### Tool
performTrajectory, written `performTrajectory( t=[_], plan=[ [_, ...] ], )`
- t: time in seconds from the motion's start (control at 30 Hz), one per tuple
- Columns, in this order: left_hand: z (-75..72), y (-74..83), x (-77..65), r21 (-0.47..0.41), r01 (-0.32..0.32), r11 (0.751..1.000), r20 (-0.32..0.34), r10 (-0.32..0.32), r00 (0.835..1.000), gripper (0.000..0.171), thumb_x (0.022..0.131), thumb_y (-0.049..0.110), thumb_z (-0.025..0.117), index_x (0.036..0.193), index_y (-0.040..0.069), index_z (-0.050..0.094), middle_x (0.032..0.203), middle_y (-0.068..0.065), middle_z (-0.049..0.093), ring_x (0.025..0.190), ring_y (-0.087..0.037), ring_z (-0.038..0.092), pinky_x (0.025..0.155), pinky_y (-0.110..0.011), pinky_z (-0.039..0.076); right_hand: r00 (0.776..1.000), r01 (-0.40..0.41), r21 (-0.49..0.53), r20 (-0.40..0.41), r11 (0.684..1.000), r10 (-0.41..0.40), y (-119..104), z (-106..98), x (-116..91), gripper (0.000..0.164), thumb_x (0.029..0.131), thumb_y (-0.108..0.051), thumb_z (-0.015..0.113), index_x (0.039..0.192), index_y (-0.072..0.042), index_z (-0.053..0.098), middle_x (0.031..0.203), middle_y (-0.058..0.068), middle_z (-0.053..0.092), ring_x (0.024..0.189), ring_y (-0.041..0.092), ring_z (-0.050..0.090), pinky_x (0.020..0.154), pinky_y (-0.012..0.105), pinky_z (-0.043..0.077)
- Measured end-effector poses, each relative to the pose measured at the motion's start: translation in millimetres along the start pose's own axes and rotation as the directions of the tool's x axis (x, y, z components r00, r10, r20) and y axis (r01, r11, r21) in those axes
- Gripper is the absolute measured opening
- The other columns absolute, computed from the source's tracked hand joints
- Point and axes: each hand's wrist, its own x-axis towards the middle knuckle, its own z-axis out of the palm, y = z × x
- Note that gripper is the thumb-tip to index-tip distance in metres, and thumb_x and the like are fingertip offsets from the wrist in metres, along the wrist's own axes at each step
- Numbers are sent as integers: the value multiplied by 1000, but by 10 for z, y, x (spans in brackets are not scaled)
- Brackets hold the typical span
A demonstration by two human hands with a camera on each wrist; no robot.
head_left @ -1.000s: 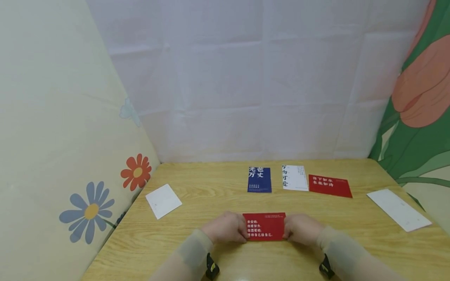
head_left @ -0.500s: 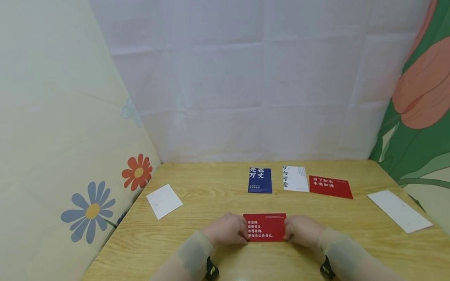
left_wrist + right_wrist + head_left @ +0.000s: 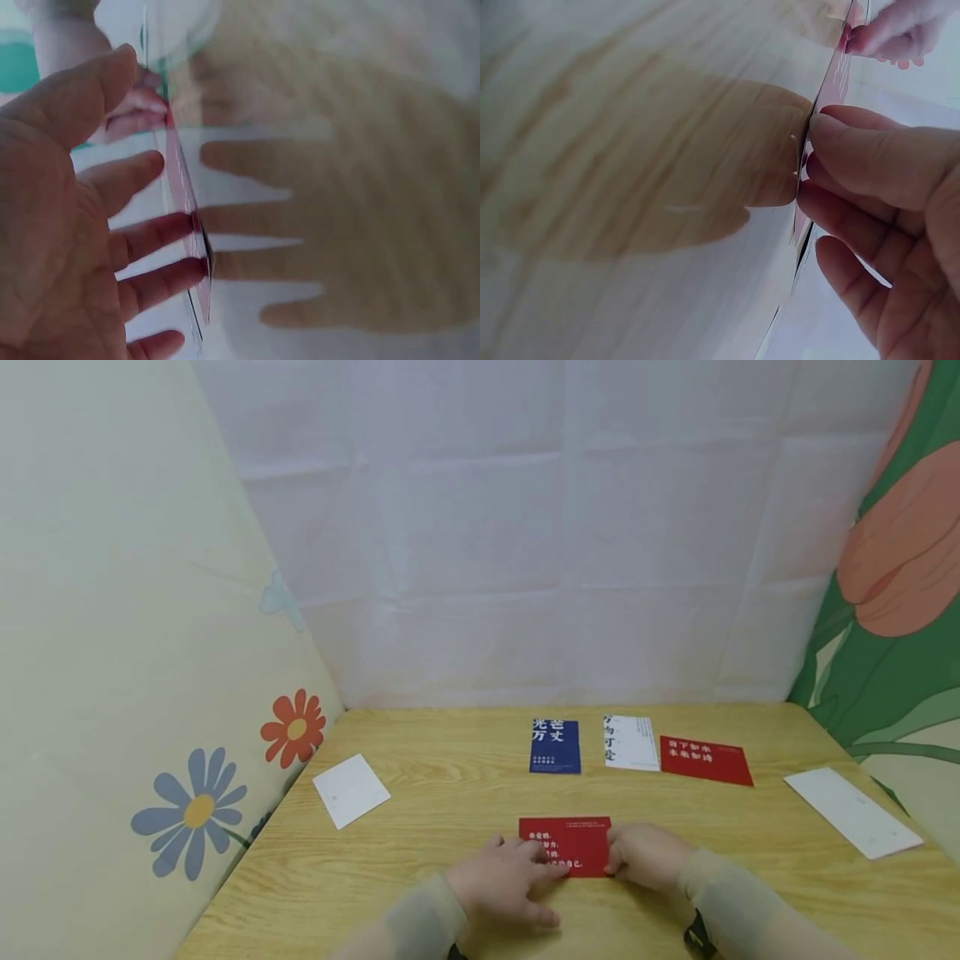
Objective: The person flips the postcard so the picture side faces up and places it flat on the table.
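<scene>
- Near red card [image 3: 588,843], head view: it lies on the table [image 3: 450,760], between the two hands. Half a second ago the left hand [image 3: 506,881] gripped its left edge; now those fingers fan out over its lower-left part. The right hand [image 3: 651,856] stays at the right edge.
- Left wrist view: the left fingers are straight and apart, two tips seeming to touch the card.
- Right wrist view: bent thumb and fingers pinch the card's edge; I judge that this alone grips it now, the left merely steadying.

Hands [image 3: 892,176] at a reddish card [image 3: 833,84], the right apparently pinching, glossy tabletop [image 3: 615,172]
</scene>
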Motion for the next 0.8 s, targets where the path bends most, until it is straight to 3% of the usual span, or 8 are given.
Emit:
performTrajectory(
  t=[0.27, 0.47, 0.63, 0.8],
  plan=[
    [37, 37, -35, 8, 8, 1000, -21, -8, 1000, 66, 83, 71, 52, 142, 42, 44, 130, 7, 48, 120, -18, 43, 101, -48, 33, 1000, 29, -31, 2, 999, -29, 29, 18, -10, 5, 82, -16, 75, 85, -19, 77, 83, -17, 55, 74, -1, 52, 71, 24, 48],
    [47, 12, -30, 28, -7, 1000, -12, 7, 1000, 67, 82, 65, 61, 142, 43, 42, 130, 8, 47, 120, -17, 42, 101, -47, 33, 999, 48, -18, 3, 999, -48, 41, 20, -36, 10, 82, -15, 75, 91, -18, 77, 87, -17, 58, 80, 0, 54, 76, 26, 49],
    [35, 14, -62, 19, 8, 1000, -31, -7, 999, 65, 81, 62, 63, 141, 43, 44, 134, 7, 46, 124, -19, 41, 104, -50, 30, 1000, 1, 65, 24, 998, -3, 61, -5, -89, 15, 84, -17, 73, 99, -18, 75, 94, -15, 60, 88, 3, 56, 82, 31, 49],
    [23, -20, -107, -14, 41, 999, -48, -42, 998, 63, 81, 60, 64, 139, 42, 47, 135, 6, 47, 125, -20, 41, 106, -52, 28, 999, -19, 122, -44, 992, 24, 170, -40, -206, 18, 87, -21, 69, 104, -15, 73, 94, -13, 59, 85, 3, 55, 78, 32, 49]
  ],
)
